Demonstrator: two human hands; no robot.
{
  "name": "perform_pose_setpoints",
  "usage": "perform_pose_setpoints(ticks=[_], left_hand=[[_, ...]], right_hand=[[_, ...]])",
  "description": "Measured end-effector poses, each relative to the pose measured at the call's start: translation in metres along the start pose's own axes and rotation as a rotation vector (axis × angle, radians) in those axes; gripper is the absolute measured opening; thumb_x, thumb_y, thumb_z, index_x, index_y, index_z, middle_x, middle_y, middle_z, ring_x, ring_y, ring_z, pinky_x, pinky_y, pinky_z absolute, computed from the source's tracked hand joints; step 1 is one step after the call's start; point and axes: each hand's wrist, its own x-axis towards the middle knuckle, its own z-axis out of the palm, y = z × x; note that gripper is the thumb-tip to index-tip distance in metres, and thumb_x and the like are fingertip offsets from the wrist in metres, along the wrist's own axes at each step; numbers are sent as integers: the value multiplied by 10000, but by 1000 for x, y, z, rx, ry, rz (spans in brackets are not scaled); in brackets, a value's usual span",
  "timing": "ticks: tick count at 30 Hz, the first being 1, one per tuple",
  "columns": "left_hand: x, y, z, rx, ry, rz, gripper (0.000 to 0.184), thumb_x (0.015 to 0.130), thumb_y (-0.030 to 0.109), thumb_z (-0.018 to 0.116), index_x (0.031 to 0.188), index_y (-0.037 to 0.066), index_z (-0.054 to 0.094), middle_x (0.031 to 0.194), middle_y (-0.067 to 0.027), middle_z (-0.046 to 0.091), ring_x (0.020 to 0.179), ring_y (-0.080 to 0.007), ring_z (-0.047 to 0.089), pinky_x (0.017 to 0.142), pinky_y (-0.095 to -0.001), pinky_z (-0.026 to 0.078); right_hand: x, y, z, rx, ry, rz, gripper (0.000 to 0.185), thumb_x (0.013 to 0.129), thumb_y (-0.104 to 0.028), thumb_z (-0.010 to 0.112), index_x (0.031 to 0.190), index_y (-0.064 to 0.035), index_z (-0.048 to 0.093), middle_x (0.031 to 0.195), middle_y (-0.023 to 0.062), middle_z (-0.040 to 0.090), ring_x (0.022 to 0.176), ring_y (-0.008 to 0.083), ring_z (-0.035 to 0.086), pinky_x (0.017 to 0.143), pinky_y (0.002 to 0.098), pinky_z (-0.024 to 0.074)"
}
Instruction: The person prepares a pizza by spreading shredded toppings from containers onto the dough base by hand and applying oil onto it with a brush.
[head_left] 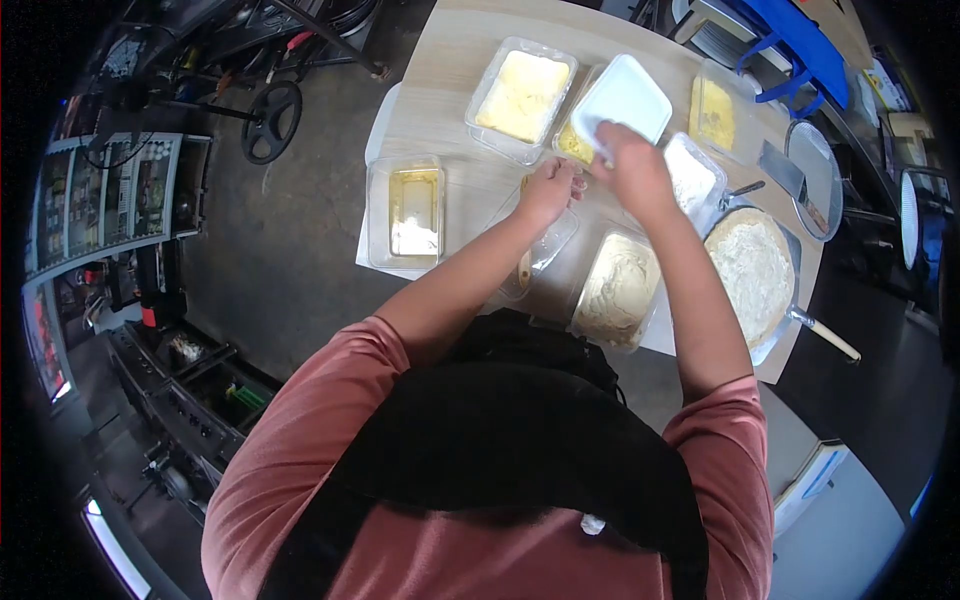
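Note:
My right hand point(636, 172) grips the near-left corner of a white rectangular lid point(632, 98), tilted above a clear tub point(573, 146) of yellow crumbly food. To its left, my left hand point(550, 191) has its fingers curled inward; whether anything is in them I cannot make out. Beneath the left wrist lies a clear plastic lid point(556, 243), along with a wooden-handled tool point(525, 268) partly hidden by the arm. A tub of pale dough-like mixture point(618, 290) stands near the table's front edge. Right of my right hand is a container of white powder point(690, 172).
Farther back stand a tub of pale yellow food point(523, 95) and another of yellow shreds point(712, 112). A nearly bare clear tub point(416, 212) is at left. At right lie a white-topped round base point(750, 275), a wooden-handled peel point(825, 335), a scraper point(782, 170) and a round screen point(812, 190).

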Motion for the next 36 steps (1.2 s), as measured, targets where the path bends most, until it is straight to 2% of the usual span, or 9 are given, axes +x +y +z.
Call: perform_pose_setpoints(ticks=[2,3,5,12,20,26,30,33,36], left_hand=[[4,4,0,13,14,-41,263,1025,296,462,1025,43,531,899,-70,631,758,-144,586,676,-289,462],[7,5,0,18,22,-62,262,1024,297,466,1012,44,537,893,-70,630,755,-144,584,673,-289,461],[16,1,-2,-22,1,-93,253,1019,285,477,989,44,545,890,-68,630,753,-144,581,673,-288,460],[-1,10,-5,60,-66,-134,269,1001,288,521,933,33,575,851,-56,636,732,-135,587,668,-289,465],[-20,15,-11,368,-56,282,206,961,191,600,1012,-9,600,849,-65,641,744,-130,612,684,-273,490],[-22,1,-13,425,-58,337,194,955,175,608,1020,-8,604,844,-73,647,751,-143,615,717,-289,500],[-31,9,-9,502,-49,333,182,950,169,611,1014,-1,607,837,-92,654,744,-159,619,723,-305,499],[-39,18,-7,540,-59,327,209,932,181,622,1015,-11,610,899,-173,679,809,-266,657,758,-357,511],[-44,27,-3,519,-74,330,192,932,161,617,1019,-10,602,870,-170,666,785,-284,649,743,-370,510]], right_hand=[[9,11,-25,67,171,103,349,780,-113,706,1118,-73,628,1006,172,670,901,371,652,768,431,533],[17,24,-35,75,183,269,311,783,-99,707,1085,-78,634,904,169,682,842,360,668,741,424,532],[36,75,-43,186,295,256,274,792,-108,712,1053,-81,635,851,144,699,760,296,687,706,401,534],[65,130,-45,118,288,429,288,807,-108,702,1064,-20,608,841,129,707,813,254,714,737,362,549],[61,164,-8,643,499,776,457,784,-75,701,1169,65,498,935,184,699,751,234,734,588,315,595],[89,217,-6,414,156,882,498,776,-37,667,1230,48,481,1056,260,679,861,357,720,764,399,577],[121,236,-2,-177,26,600,466,833,-85,594,1270,25,477,1116,293,654,1038,415,653,901,435,520],[136,212,-1,-66,101,704,422,888,-114,511,1292,4,476,1150,299,640,1109,425,618,932,451,505],[143,211,22,-48,40,708,418,920,-102,438,1330,-21,464,1200,314,609,1136,430,602,947,460,499]])
